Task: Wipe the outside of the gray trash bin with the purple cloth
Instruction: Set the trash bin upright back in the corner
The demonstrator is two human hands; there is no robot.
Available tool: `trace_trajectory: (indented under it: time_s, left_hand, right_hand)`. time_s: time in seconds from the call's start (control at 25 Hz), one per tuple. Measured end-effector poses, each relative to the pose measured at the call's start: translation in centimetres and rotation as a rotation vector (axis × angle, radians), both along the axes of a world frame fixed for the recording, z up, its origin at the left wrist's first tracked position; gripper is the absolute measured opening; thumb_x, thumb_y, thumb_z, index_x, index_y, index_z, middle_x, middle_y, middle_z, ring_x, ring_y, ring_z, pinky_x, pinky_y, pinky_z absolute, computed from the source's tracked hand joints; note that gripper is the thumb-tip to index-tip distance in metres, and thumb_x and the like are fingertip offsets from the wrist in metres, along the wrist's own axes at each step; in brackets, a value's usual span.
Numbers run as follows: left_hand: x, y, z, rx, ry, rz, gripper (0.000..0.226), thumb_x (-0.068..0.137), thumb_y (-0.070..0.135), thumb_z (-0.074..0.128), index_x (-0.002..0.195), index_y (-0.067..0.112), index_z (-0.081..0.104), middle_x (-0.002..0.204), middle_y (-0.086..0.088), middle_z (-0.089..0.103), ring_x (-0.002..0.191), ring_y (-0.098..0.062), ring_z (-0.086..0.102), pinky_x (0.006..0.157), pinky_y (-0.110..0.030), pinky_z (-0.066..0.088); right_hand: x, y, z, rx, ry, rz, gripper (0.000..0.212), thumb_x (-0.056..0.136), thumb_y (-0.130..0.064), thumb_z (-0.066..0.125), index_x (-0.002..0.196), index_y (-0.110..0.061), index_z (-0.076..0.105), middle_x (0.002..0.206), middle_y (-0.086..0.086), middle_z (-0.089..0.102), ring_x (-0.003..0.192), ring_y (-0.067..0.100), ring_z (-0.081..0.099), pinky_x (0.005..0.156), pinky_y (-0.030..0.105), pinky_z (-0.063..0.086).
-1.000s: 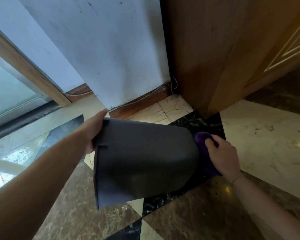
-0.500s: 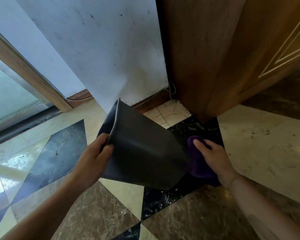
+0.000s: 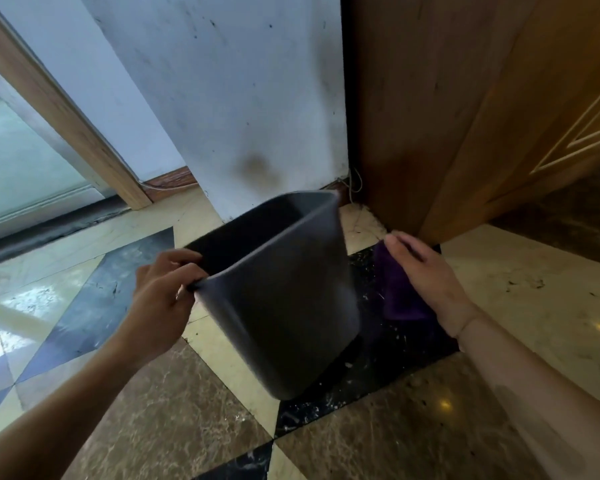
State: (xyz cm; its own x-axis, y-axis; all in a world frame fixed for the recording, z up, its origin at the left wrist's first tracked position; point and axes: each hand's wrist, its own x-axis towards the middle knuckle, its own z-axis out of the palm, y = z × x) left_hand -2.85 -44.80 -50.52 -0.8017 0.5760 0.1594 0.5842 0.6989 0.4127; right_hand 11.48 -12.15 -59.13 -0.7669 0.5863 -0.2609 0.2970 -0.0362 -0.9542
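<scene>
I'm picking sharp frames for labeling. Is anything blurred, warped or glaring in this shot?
Head view: the gray trash bin and left hand are motion-smeared; the purple cloth under the right hand sits in soft shadow. Wide-angle bending curves the wooden door frame. Glare spots dot the floor tiles.

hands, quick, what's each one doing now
left hand: closed on the gray trash bin rim.
right hand: holding the purple cloth, beside the bin.

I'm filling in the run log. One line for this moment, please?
left hand: grips gray trash bin rim | bin: upright | right hand: holds purple cloth beside bin
</scene>
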Motion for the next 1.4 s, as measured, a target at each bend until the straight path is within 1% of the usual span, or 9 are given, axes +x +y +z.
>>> trace_trajectory:
  time_s: [0.08,0.2,0.36,0.56,0.68,0.76,0.96,1.08,1.4]
  left_hand:
    - [-0.3,0.0,-0.4,0.045,0.002,0.176,0.038,0.089,-0.011,0.054,0.083,0.023,0.071,0.125,-0.012,0.06,0.113,-0.035,0.055,0.095,-0.052,0.044]
    - [-1.2,-0.5,-0.4,0.135,-0.217,0.301,0.045,0.089,-0.009,0.045,0.084,0.029,0.071,0.097,-0.011,0.073,0.089,-0.028,0.07,0.082,-0.043,0.055]
    - [-2.4,-2.0,0.5,0.355,-0.671,0.294,0.034,0.099,0.003,0.039,0.105,0.015,0.071,0.113,-0.014,0.067,0.106,-0.027,0.064,0.081,-0.034,0.055]
    - [-3.2,-0.9,-0.5,0.387,-0.526,0.267,0.017,0.098,0.007,0.055,0.105,0.012,0.07,0.106,-0.01,0.069,0.097,-0.021,0.068,0.073,-0.02,0.057]
    - [-5.4,1.4,-1.3,0.475,-0.535,0.301,0.016,0.095,0.005,0.059,0.103,0.012,0.07,0.107,-0.015,0.07,0.096,-0.024,0.069,0.082,-0.033,0.059]
    - [-6.6,3.3,-2.1,0.459,-0.532,0.305,0.018,0.094,0.005,0.061,0.107,0.013,0.07,0.108,-0.018,0.069,0.097,-0.027,0.068,0.089,-0.041,0.057]
    - [-9.6,6.4,-4.0,0.36,-0.397,0.29,0.031,0.093,0.011,0.06,0.124,0.01,0.066,0.115,-0.013,0.07,0.103,-0.028,0.066,0.095,-0.048,0.053]
    - [-10.7,7.6,-4.6,0.333,-0.39,0.278,0.034,0.095,0.012,0.059,0.128,0.009,0.063,0.121,-0.014,0.068,0.108,-0.028,0.064,0.099,-0.047,0.05]
    - [-10.7,8.0,-5.7,0.186,-0.31,0.205,0.044,0.103,0.021,0.046,0.146,0.009,0.046,0.143,-0.012,0.054,0.124,-0.031,0.055,0.107,-0.041,0.039]
  right_hand:
    - [-1.8,0.9,2.3,0.052,0.0,0.082,0.058,0.074,-0.079,0.057,0.119,-0.044,0.064,0.119,-0.017,0.063,0.113,0.01,0.057,0.103,0.037,0.043]
    - [-2.8,1.1,2.7,0.018,-0.1,0.22,0.038,0.08,-0.06,0.067,0.105,-0.031,0.074,0.104,-0.008,0.074,0.102,0.015,0.068,0.101,0.039,0.048]
    - [-4.3,0.8,3.0,-0.046,-0.129,0.278,0.023,0.085,-0.038,0.073,0.099,-0.02,0.076,0.089,0.005,0.076,0.079,0.018,0.073,0.071,0.026,0.055]
    - [-6.0,1.9,3.9,0.0,-0.048,0.212,0.011,0.086,-0.026,0.073,0.092,-0.017,0.075,0.078,0.004,0.074,0.063,0.011,0.07,0.056,0.021,0.052]
    - [-8.5,3.9,4.9,0.121,0.014,0.139,0.004,0.088,-0.025,0.072,0.085,-0.023,0.073,0.08,0.0,0.071,0.063,0.006,0.065,0.054,0.013,0.051]
    - [-10.1,5.2,4.9,0.222,0.002,0.126,0.002,0.089,-0.026,0.071,0.089,-0.024,0.072,0.085,-0.003,0.069,0.07,0.005,0.063,0.06,0.014,0.049]
    - [-13.3,7.8,2.6,0.396,-0.062,0.13,0.035,0.091,-0.032,0.068,0.123,-0.018,0.067,0.113,0.009,0.07,0.105,0.026,0.064,0.1,0.043,0.048]
    - [-14.4,8.8,1.5,0.408,-0.083,0.118,0.036,0.093,-0.035,0.064,0.125,-0.022,0.066,0.116,0.006,0.068,0.11,0.026,0.062,0.102,0.043,0.047]
    - [-14.3,8.7,0.6,0.46,-0.104,0.108,0.034,0.096,-0.045,0.054,0.126,-0.031,0.063,0.107,-0.005,0.062,0.101,0.016,0.057,0.088,0.032,0.044]
